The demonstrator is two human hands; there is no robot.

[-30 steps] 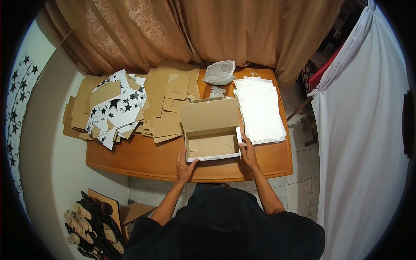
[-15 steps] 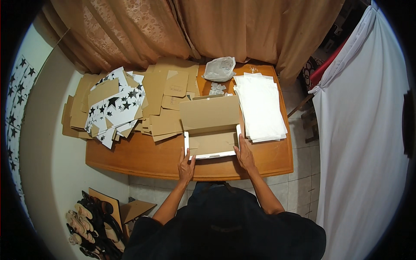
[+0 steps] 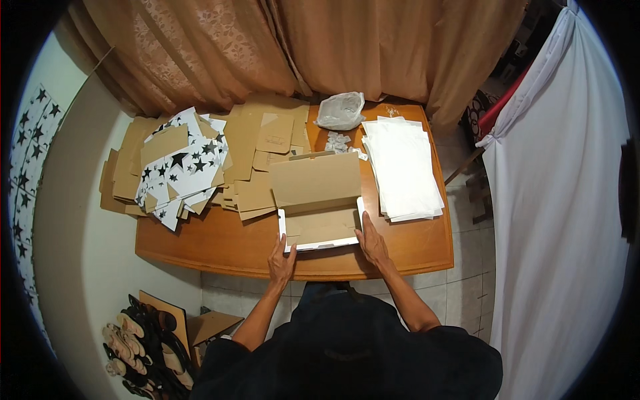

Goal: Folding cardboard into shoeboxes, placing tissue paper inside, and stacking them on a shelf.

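Note:
A cardboard box point(image 3: 321, 225), brown inside with white side walls, stands on the wooden table in front of me. Its lid point(image 3: 315, 179) is raised at the far side, and the inside shows bare cardboard. My left hand point(image 3: 282, 262) grips the near left corner, fingers up along the wall. At the near right corner, my right hand point(image 3: 373, 245) holds the side wall, with its fingertips along the outside and thumb toward the front edge. Fingers under the box are hidden.
Flat cardboard pieces point(image 3: 267, 133) and white sheets with black stars point(image 3: 193, 160) pile up on the left. A stack of white paper point(image 3: 405, 170) lies on the right. Behind the box are a clear plastic bag point(image 3: 340, 111) and small whitish packets point(image 3: 337, 141). Brown curtains point(image 3: 373, 47) hang beyond the table point(image 3: 200, 250).
The box has shifted slightly to the left and turned a little, with both hands moving along on it. The whole view has drifted slightly too. Piles on the table stay in place.

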